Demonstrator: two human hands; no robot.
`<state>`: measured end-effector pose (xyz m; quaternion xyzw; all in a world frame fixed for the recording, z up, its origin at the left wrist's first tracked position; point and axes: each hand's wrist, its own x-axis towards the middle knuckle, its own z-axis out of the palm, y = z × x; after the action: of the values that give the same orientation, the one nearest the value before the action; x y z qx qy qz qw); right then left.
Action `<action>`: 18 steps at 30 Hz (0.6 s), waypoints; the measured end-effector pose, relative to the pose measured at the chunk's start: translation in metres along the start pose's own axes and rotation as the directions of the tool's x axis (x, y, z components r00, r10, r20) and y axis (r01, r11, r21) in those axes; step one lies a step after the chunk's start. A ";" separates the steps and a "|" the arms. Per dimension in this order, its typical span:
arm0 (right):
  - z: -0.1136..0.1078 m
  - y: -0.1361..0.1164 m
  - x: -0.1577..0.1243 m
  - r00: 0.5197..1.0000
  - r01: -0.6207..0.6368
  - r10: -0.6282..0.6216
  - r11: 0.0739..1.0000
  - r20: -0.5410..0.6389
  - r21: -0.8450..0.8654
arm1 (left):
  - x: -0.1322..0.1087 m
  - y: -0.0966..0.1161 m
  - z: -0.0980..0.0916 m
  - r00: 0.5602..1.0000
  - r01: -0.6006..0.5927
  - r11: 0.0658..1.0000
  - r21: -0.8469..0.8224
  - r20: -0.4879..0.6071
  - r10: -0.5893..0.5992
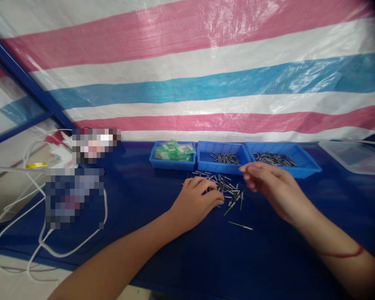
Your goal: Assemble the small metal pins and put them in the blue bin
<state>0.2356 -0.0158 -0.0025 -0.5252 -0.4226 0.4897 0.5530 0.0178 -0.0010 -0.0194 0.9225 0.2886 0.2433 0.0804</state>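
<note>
My left hand rests palm down on the blue table, fingers curled into the near edge of a loose pile of small metal pins. What it grips, if anything, is hidden under the fingers. My right hand hovers just right of the pile, its fingertips pressed together in a pinch; whether a pin is in it is too small to tell. One pin lies alone nearer to me.
Three blue trays stand behind the pile: the left tray holds green packets, the middle tray and right tray hold pins. A clear plastic lid lies far right. White cables loop at left. A striped tarp hangs behind.
</note>
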 end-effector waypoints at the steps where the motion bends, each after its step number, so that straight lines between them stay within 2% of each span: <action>1: 0.005 0.001 -0.004 0.996 0.022 -0.014 0.996 0.086 -0.092 | 0.001 0.001 -0.002 1.000 0.011 1.000 -0.012 -0.023 -0.011; 4: 0.020 0.004 -0.017 0.946 0.139 -0.040 0.946 0.322 -0.292 | 0.002 0.004 -0.005 0.995 0.023 0.996 -0.089 -0.090 -0.031; 8: 0.033 0.007 -0.029 0.882 0.304 -0.099 0.867 0.462 -0.396 | 0.002 0.008 -0.007 0.983 0.015 0.962 -0.272 -0.170 -0.063; 11: 0.035 0.008 -0.029 0.868 0.366 -0.134 0.824 0.479 -0.432 | 0.002 0.010 -0.007 0.974 0.052 0.923 -0.380 -0.184 -0.130; 13: 0.033 0.008 -0.028 0.871 0.373 -0.157 0.829 0.466 -0.417 | 0.001 0.010 -0.008 0.965 0.105 0.897 -0.429 -0.176 -0.197; 18: 0.031 0.008 -0.027 0.919 0.277 -0.150 0.905 0.365 -0.324 | 0.002 0.009 -0.008 0.942 0.193 0.854 -0.483 -0.152 -0.299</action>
<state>0.2002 -0.0376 -0.0063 -0.4794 -0.6497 0.4181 0.4161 0.0201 -0.0073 -0.0091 0.7988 0.3460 0.3938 0.2951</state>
